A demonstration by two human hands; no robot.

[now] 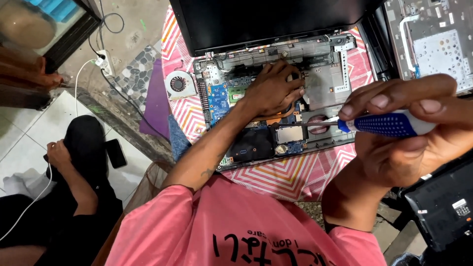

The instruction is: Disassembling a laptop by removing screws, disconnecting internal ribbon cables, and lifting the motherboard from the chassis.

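Note:
An opened laptop [276,133] lies on a pink zigzag-patterned cloth [281,177], its motherboard bare and its dark screen [266,19] tipped back. My left hand [273,88] rests fingers-down on the inner parts near the copper heat pipe, close to the hinge. Close to the camera, my right hand [409,143] grips a screwdriver with a blue and white handle [389,124]. Its thin shaft points left over the laptop's right side. The tip is hard to make out.
A loose cooling fan [178,83] lies left of the laptop. Another stripped laptop shell [433,39] sits top right, and a black device [443,207] bottom right. On the floor at left another person in black [84,162] holds a white cable, beside a phone [116,152] and a power strip [103,61].

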